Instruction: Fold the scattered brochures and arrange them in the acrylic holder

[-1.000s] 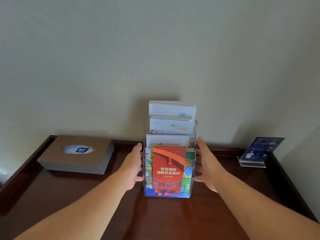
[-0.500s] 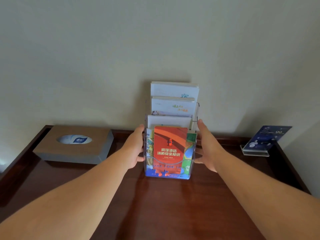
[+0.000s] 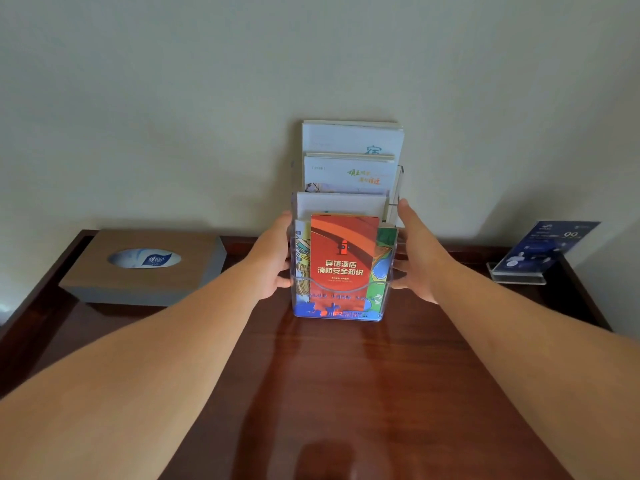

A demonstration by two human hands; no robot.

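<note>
- grip: left hand [image 3: 273, 261] and right hand [image 3: 420, 261], fingers mostly straight, flat against the two side walls of the holder [image 3: 398, 183]; neither hand curls round it as far as can be seen; fingertips on the far side are hidden.
- holder: clear, tiered, standing upright on the table [image 3: 346, 393], close to the wall [image 3: 207, 98]; whether its back touches the wall cannot be told.
- contents: red brochure [image 3: 343, 258] in the front pocket, over a wider coloured sheet; white brochures [image 3: 351, 140] stepped up in the rear tiers, all upright, folded edges level.
- key relation: holder lies squarely between the palms, left hand on its left wall, right hand on its right wall, neither nearer; its long axis runs straight up, its front faces the person.
- judgement: no loose brochures show on the table, so the task looks nearly done; the likely step is squaring or sliding the holder, and an uneven push would twist it.
- also present: tissue box [image 3: 145, 268] well apart to the left; blue card stand [image 3: 543, 251] well apart to the right.
</note>
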